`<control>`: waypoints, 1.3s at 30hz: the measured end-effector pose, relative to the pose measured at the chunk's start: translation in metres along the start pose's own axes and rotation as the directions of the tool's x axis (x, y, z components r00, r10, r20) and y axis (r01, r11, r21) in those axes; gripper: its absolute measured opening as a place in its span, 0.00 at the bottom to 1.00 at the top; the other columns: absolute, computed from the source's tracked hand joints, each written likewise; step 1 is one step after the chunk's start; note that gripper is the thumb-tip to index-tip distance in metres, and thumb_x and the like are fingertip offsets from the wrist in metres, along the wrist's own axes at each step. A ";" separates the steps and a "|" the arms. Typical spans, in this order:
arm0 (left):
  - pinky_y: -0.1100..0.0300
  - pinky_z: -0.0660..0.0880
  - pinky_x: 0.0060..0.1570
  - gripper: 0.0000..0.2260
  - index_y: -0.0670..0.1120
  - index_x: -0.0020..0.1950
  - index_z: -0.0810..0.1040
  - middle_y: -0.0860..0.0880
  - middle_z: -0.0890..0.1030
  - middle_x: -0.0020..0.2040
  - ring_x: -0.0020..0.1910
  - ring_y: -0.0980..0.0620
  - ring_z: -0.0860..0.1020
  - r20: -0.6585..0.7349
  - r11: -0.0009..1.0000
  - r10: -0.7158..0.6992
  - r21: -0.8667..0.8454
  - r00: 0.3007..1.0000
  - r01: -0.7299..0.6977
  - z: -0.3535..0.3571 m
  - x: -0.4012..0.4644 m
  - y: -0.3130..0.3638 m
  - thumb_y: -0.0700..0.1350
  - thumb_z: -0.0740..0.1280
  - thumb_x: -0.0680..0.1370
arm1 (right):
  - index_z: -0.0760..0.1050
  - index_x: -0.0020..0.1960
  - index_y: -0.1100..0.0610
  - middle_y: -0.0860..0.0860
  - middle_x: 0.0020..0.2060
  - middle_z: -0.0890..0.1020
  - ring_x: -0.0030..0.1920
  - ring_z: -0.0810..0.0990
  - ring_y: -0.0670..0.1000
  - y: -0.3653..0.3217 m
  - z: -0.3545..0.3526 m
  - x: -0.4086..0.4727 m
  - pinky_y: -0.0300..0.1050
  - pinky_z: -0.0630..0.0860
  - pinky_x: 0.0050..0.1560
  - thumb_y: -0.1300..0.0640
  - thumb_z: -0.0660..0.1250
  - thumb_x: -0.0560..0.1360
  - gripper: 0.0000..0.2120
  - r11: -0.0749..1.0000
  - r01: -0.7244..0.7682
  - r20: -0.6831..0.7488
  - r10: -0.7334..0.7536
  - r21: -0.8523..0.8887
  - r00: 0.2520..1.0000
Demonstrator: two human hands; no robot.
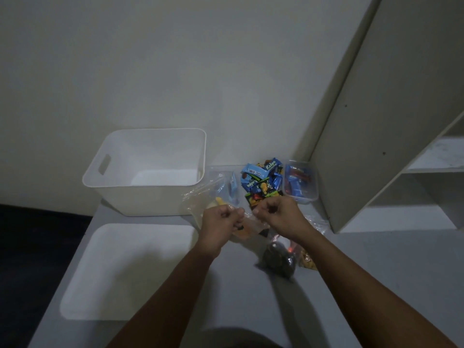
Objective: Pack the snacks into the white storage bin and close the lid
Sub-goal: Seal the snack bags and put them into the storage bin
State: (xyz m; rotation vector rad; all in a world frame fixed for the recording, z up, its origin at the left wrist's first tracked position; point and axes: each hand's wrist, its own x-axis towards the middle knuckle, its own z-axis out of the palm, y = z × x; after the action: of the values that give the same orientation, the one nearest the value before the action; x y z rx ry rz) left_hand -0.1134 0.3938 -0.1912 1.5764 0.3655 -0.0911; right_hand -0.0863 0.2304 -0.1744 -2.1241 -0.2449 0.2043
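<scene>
Both hands are curled into pinches at the centre of the view: the left hand point(222, 222) and the right hand point(276, 216) each grip an edge of a clear plastic snack bag point(247, 226) with orange pieces inside, held between them over the desk point(238, 297). The white storage bin point(144, 197) stands open at 11 o'clock. Its lid point(125, 272) lies flat at 8 o'clock. Loose snack packets point(261, 179) are heaped at 1 o'clock, beside a clear tub point(301, 197).
</scene>
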 end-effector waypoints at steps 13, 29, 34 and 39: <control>0.69 0.72 0.25 0.06 0.35 0.44 0.81 0.43 0.78 0.33 0.30 0.52 0.75 -0.041 0.989 -0.139 0.038 0.989 0.141 -0.005 0.000 -0.001 0.37 0.66 0.77 | 0.73 0.33 0.49 0.44 0.31 0.76 0.34 0.75 0.42 -0.002 0.009 0.007 0.38 0.70 0.38 0.59 0.68 0.76 0.13 0.984 -0.035 0.161 0.063 -0.173 0.985; 0.42 0.78 0.54 0.13 0.47 0.51 0.77 0.46 0.80 0.48 0.49 0.44 0.79 -0.297 0.985 -0.171 -0.019 0.939 0.173 -0.021 0.007 -0.013 0.45 0.70 0.66 | 0.80 0.41 0.54 0.46 0.36 0.80 0.37 0.78 0.45 0.008 0.026 0.026 0.40 0.75 0.39 0.63 0.69 0.74 0.05 0.988 -0.042 0.077 0.054 -0.150 0.996; 0.43 0.81 0.48 0.07 0.49 0.35 0.80 0.46 0.83 0.37 0.40 0.43 0.82 -0.319 0.988 -0.074 0.105 0.945 0.113 -0.027 0.007 -0.024 0.37 0.72 0.68 | 0.82 0.41 0.58 0.46 0.36 0.81 0.43 0.79 0.47 0.017 0.043 0.047 0.45 0.77 0.48 0.66 0.69 0.72 0.05 0.981 -0.024 0.050 0.034 -0.194 0.998; 0.48 0.81 0.47 0.04 0.49 0.37 0.80 0.47 0.83 0.37 0.41 0.44 0.82 -0.380 0.968 -0.062 0.201 0.923 0.148 -0.032 0.017 -0.031 0.40 0.72 0.69 | 0.79 0.58 0.60 0.55 0.54 0.83 0.54 0.80 0.51 0.020 0.053 0.060 0.50 0.78 0.59 0.66 0.68 0.74 0.13 0.980 -0.049 0.027 0.056 -0.190 0.998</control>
State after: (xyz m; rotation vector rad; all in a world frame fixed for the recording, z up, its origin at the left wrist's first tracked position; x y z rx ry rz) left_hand -0.1118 0.4284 -0.2246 1.8017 0.7615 0.0886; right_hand -0.0397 0.2781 -0.2221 -2.3195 -0.2354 0.2553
